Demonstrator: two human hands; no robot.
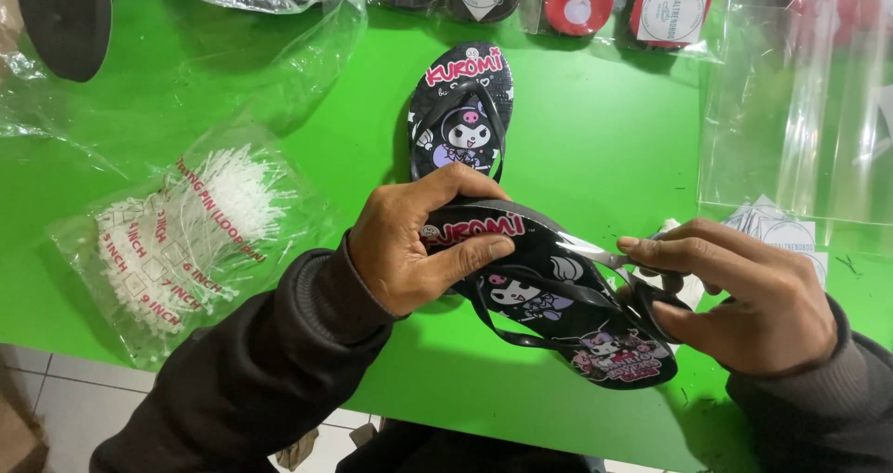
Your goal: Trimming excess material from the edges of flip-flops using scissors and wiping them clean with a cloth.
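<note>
Hands at work over green counter [595, 138]: left hand [419, 245] clenched on heel end of black cartoon-printed flip-flop [558, 301], thumb across top; right hand [739, 296] pinching toe end and strap, sandal held just above counter edge. Matching flip-flop [460, 110] flat on counter just beyond. Clear bag of white plastic loop pins [186, 236] to left; empty clear bags [800, 101] to right
</note>
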